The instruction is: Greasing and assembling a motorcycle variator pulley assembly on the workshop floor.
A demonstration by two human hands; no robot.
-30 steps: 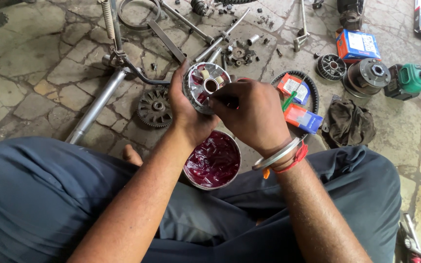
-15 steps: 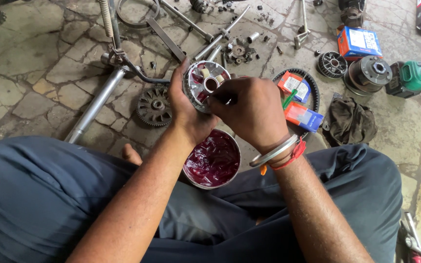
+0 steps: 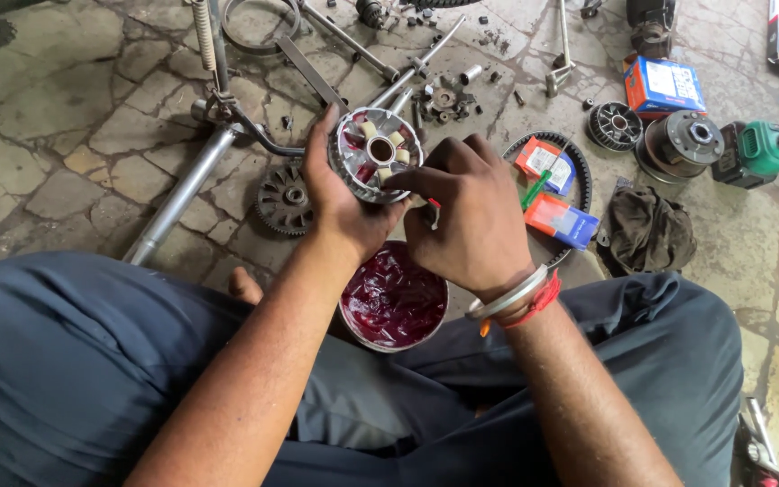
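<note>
Your left hand point(image 3: 340, 203) grips the round metal part point(image 3: 376, 151) in the middle top of the frame. Your right hand point(image 3: 466, 212) pinches something at it. Greasy fingers could slip and drop it into the red grease tub point(image 3: 394, 298).

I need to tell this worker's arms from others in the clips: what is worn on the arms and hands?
Both forearms are bare, with no sleeves or gloves. The left hand wears nothing. The right hand has a silver bangle at the wrist, with a red-orange thread band beside it.

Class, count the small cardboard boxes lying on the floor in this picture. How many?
3: a blue-and-white box near the top right, and two orange-and-blue boxes inside the black belt loop. Others may be hidden.
</note>
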